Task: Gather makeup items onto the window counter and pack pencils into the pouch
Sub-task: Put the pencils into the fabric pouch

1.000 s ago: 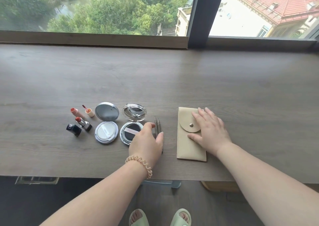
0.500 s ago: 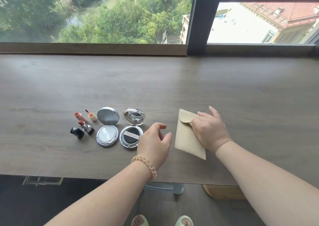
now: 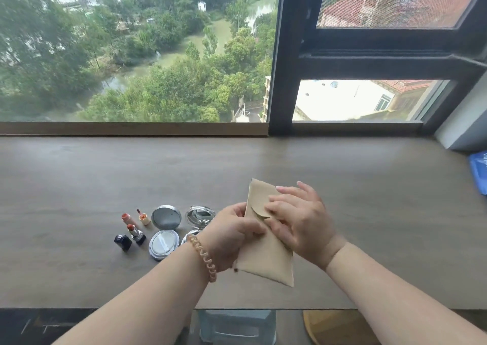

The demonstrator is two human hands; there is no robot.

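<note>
Both hands hold the beige pouch (image 3: 266, 261) tilted above the counter (image 3: 369, 213). My right hand (image 3: 300, 223) grips its upper part, with the fingers over the rounded flap. My left hand (image 3: 232, 235) is closed at the pouch's left edge, and a dark pencil tip (image 3: 235, 267) pokes out below it. The rest of the pencils is hidden in that hand. To the left on the counter lie two open round compacts (image 3: 164, 228) (image 3: 199, 217), three open lipsticks (image 3: 135, 232) and a dark cap (image 3: 122, 241).
The window sill (image 3: 131, 128) and a dark window frame (image 3: 279, 81) run along the counter's far side. A blue object (image 3: 479, 170) lies at the right edge by the wall. The counter's front edge is just below my forearms.
My right hand lifted the pouch off the counter and tilted it. My left hand closed on the pencils and came over to the pouch's left edge. The camera tilted up toward the window.
</note>
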